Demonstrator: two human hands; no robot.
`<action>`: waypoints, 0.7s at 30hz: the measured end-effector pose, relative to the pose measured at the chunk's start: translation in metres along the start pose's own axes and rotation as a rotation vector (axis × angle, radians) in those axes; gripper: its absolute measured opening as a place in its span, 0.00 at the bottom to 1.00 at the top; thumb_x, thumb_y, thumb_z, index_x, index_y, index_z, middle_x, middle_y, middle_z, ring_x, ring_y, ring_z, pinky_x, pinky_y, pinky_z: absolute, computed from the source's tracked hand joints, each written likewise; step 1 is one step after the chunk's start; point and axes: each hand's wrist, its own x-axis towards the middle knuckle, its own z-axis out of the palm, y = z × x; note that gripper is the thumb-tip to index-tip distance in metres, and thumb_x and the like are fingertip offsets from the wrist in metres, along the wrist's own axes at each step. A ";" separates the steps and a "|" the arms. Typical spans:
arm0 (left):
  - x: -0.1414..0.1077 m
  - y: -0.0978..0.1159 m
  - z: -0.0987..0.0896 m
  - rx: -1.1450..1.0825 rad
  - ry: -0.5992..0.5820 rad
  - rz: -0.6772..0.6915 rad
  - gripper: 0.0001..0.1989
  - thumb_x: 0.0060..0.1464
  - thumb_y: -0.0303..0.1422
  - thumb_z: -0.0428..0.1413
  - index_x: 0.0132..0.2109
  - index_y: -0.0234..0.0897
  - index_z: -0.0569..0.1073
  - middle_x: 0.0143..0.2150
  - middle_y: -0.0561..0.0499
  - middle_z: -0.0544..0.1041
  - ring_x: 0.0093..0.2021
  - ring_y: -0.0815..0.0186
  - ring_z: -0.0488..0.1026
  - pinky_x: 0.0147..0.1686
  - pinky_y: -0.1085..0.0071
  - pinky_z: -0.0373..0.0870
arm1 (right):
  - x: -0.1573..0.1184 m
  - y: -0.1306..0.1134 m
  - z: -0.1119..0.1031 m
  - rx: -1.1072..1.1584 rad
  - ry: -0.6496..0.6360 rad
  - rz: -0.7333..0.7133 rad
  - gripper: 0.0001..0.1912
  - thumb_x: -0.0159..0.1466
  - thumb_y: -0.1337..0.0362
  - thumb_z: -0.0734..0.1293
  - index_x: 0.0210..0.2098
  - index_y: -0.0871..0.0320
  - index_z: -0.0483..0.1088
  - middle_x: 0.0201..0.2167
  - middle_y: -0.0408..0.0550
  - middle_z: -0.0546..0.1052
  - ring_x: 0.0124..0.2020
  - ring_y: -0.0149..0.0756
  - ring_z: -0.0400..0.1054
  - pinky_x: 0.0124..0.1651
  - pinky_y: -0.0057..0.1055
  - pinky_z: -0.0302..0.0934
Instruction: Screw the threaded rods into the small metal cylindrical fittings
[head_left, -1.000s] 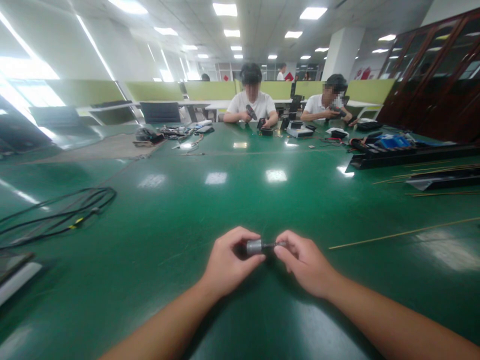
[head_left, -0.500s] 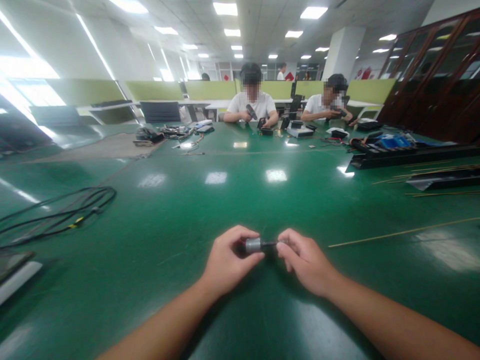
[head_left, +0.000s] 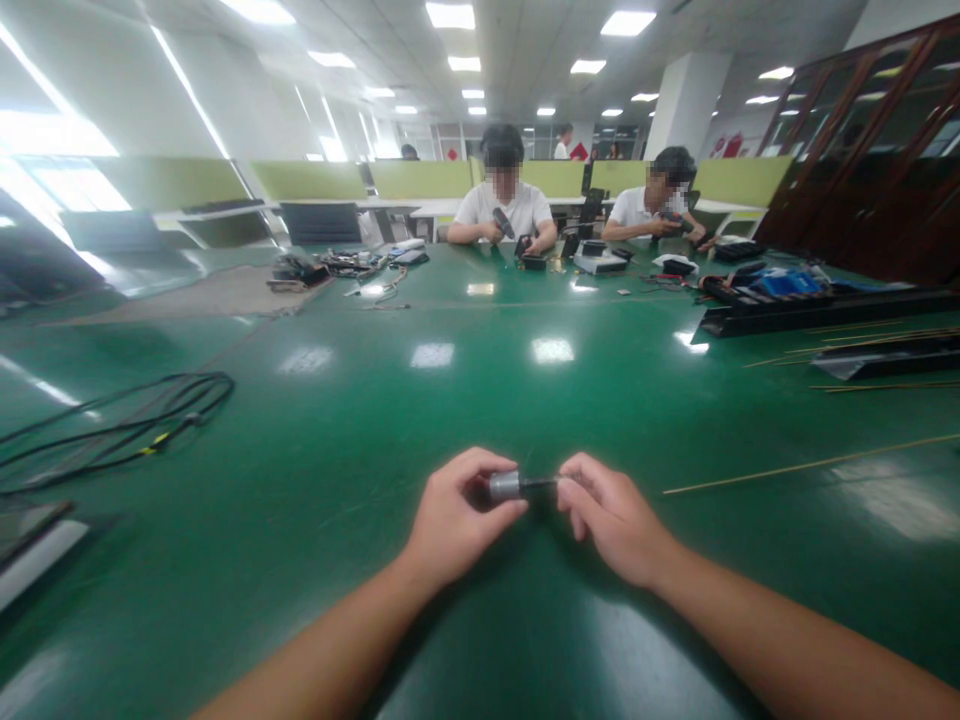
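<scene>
Here we are at a broad green table, spread out all around our fingers. Beyond them to the far right stands a dark red-brown cabinet. Straight ahead, well past our fingertips, one person in white sits with a power tool in hand; a second person, also in white, works to the right. Off to the right of our fingers and farther away lies a long black channel, and well to their left, loops of black cable. A thin yellowish stick rests right of our right fingers, well apart from them.

Now the hands! Our left hand has thumb and forefinger curved apart, just the width of a grey cylinder gripped between them. Our right hand pinches, thumb and forefinger nearly together, on the right end of a dark rod. That slim rod bridges the gap between both sets of fingertips, running from the cylinder's right end; whether the cylinder touches the table, we cannot tell.
</scene>
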 end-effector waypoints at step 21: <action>0.005 -0.002 0.000 -0.040 0.045 -0.171 0.17 0.49 0.41 0.65 0.43 0.36 0.77 0.38 0.49 0.78 0.36 0.63 0.74 0.38 0.68 0.69 | 0.003 0.012 0.001 0.147 0.049 -0.008 0.22 0.73 0.51 0.56 0.30 0.58 0.67 0.19 0.40 0.70 0.19 0.29 0.65 0.27 0.27 0.58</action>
